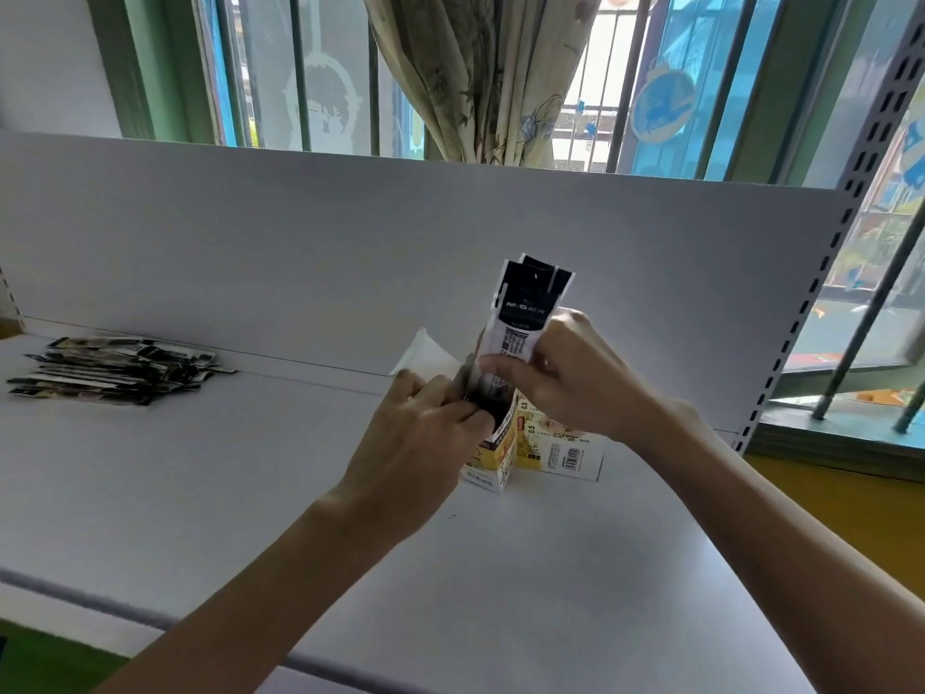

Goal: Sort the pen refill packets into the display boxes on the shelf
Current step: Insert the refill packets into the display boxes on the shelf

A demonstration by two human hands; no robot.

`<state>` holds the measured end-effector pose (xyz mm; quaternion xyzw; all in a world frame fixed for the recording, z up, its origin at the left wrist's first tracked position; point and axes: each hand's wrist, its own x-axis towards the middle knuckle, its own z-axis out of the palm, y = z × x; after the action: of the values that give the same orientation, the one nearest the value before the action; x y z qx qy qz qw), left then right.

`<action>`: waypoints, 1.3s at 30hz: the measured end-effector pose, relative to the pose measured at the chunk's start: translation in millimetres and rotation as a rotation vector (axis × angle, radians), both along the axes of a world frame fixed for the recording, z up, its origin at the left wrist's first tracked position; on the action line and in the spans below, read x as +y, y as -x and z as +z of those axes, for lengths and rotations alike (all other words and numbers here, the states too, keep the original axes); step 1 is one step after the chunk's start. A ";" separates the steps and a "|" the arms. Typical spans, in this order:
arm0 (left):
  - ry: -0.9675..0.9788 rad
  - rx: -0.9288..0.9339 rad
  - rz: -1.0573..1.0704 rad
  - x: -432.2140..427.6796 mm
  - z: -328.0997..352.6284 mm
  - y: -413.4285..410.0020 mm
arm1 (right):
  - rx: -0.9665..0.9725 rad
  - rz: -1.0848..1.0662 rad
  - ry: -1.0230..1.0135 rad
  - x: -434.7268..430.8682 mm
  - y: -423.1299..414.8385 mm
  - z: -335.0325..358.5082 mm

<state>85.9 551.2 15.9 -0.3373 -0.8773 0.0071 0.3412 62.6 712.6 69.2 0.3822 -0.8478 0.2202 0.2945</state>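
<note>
A small bundle of black-and-white pen refill packets (525, 313) stands upright, its lower end inside a yellow-and-white display box (493, 455) on the white shelf (250, 468). My right hand (575, 378) grips the bundle at its middle. My left hand (425, 438) holds the box's open top, fingers curled over its near rim. The box's white lid flap (423, 355) sticks up behind my left hand. A second yellow display box (560, 448) stands right behind the first, partly hidden by my right hand. A loose pile of more packets (115, 370) lies at the far left.
The shelf's white back panel (350, 252) rises behind the boxes. A perforated metal upright (821, 273) bounds the right side. Beyond it are a barred window and a patterned curtain (480, 77). The shelf's front edge (100, 601) runs across the lower left.
</note>
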 end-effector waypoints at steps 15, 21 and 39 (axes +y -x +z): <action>-0.206 -0.149 0.048 16.0 11.1 10.8 | -0.053 -0.297 0.202 -14.8 5.2 -10.6; -0.292 -0.148 -0.084 14.8 12.2 17.9 | -0.097 -0.373 0.282 -6.8 5.7 -24.7; -0.286 -0.057 0.005 28.6 10.6 28.4 | 0.085 -0.321 0.310 14.6 12.9 -21.7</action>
<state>57.5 579.9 26.5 -0.2832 -0.8796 -0.1267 0.3607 49.7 727.2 47.4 0.2017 -0.8405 0.2819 0.4165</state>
